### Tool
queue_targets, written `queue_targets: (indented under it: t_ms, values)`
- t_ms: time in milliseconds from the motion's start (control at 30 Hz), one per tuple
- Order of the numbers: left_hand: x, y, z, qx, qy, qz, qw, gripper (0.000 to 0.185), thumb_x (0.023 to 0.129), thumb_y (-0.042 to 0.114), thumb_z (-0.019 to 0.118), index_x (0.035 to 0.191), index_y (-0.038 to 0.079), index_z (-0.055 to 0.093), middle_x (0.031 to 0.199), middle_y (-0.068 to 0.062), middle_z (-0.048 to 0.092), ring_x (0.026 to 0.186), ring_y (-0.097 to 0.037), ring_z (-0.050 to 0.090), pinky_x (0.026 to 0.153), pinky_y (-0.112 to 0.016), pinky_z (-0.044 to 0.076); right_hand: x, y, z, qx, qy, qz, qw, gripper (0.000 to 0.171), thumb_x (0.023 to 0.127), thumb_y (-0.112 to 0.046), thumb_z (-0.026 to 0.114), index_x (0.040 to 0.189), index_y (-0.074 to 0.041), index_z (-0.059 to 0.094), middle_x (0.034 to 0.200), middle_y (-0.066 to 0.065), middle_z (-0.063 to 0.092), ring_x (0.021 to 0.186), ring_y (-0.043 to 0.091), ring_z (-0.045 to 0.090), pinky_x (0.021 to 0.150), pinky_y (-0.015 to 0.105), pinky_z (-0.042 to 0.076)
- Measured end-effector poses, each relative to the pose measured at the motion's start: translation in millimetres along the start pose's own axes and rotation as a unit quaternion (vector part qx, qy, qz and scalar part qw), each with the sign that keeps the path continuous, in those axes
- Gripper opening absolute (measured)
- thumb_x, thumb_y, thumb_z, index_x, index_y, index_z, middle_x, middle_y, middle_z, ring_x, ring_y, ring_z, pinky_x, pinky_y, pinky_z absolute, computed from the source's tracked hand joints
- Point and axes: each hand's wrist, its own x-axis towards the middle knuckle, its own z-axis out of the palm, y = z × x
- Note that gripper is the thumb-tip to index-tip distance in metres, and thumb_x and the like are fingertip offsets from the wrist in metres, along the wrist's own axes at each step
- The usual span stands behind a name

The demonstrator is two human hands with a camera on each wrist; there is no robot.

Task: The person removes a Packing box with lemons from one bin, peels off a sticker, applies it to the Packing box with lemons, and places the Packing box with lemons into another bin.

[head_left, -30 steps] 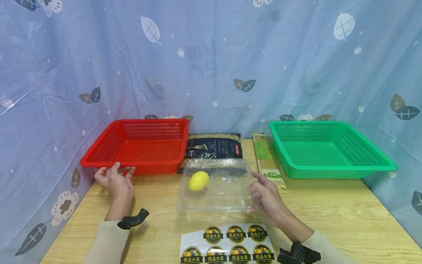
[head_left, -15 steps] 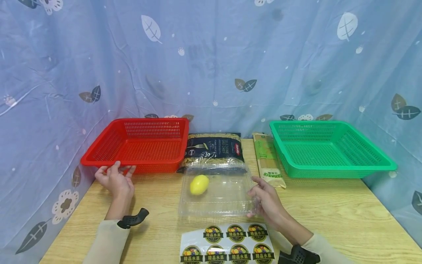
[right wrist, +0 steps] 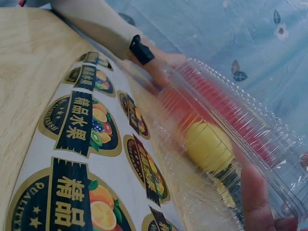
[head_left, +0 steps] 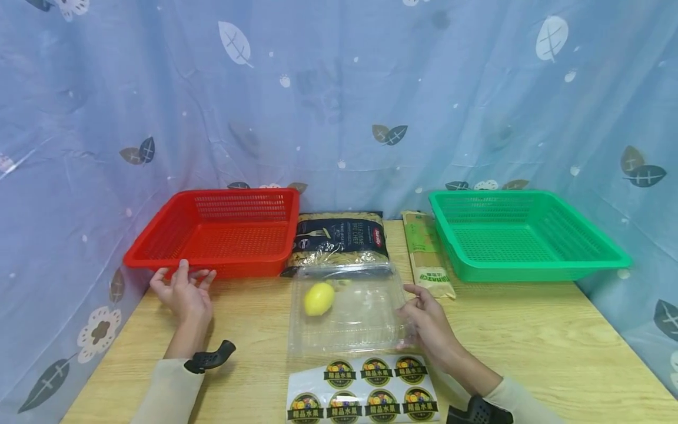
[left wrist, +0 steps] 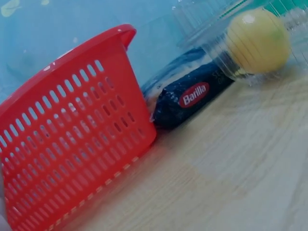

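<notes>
Blue leaf-print cloth backs a wooden surface (head_left: 529,341) where a clear clamshell box (head_left: 346,309) lies flat, long axis left to right, a lemon (head_left: 319,298) inside toward its left end. Right hand (head_left: 428,321) is the nearer — its fingers (head_left: 415,292) curl against the box's right edge. Well left of the box, the left hand (head_left: 182,291) rests with relaxed fingers at the red basket (head_left: 222,232) rim, holding nothing.
</notes>
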Motion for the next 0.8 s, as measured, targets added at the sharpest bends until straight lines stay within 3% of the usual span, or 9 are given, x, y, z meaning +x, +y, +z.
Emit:
queue_targets:
  t_ms: [200, 400, 600, 800]
  values:
    - [-5.3, -1.2, -2.4, 0.0, -0.035, -0.017, 0.9992, 0.041, 0.096, 0.012, 0.069, 0.12, 0.014, 0.036, 0.109, -0.009, 0.05, 0.052, -0.023, 0.059, 0.051, -0.036, 0.059, 0, -1, 1, -0.022, 0.005, -0.015, 1.0, 0.066, 0.088, -0.004, 0.061, 0.148, -0.005, 0.033, 0.093, 0.005, 0.048, 0.064, 0.009, 0.041, 0.051, 0.026, 0.051]
    - [-19.4, -8.5, -10.1, 0.082, -0.064, -0.046, 0.9935, 0.025, 0.102, 0.01, 0.058, 0.116, 0.013, 0.038, 0.089, -0.009, 0.057, 0.054, -0.022, 0.06, 0.051, -0.035, 0.058, -3, -5, -4, -0.056, -0.002, -0.01, 0.998, 0.071, 0.093, -0.017, 0.069, 0.152, -0.009, 0.029, 0.107, 0.011, 0.049, 0.057, 0.011, 0.045, 0.052, 0.042, 0.059]
    - [-45.4, -11.1, -10.5, 0.224, -0.12, -0.054, 0.9658, 0.022, 0.103, 0.004, 0.049, 0.117, 0.015, 0.039, 0.092, -0.003, 0.056, 0.061, -0.017, 0.061, 0.055, -0.03, 0.057, -9, -8, -13, -0.137, 0.001, -0.034, 0.99, 0.073, 0.097, -0.035, 0.069, 0.153, -0.015, 0.027, 0.123, 0.017, 0.047, 0.049, 0.015, 0.047, 0.049, 0.048, 0.057]
    - [-77.4, -6.2, 3.8, 0.316, -0.186, -0.023, 0.9303, 0.029, 0.097, -0.004, 0.052, 0.119, 0.012, 0.041, 0.09, -0.001, 0.055, 0.069, -0.015, 0.061, 0.057, -0.027, 0.056, -12, -17, -20, -0.207, 0.013, -0.117, 0.971, 0.072, 0.097, -0.031, 0.069, 0.154, -0.015, 0.028, 0.136, 0.021, 0.047, 0.05, 0.026, 0.055, 0.043, 0.044, 0.053]
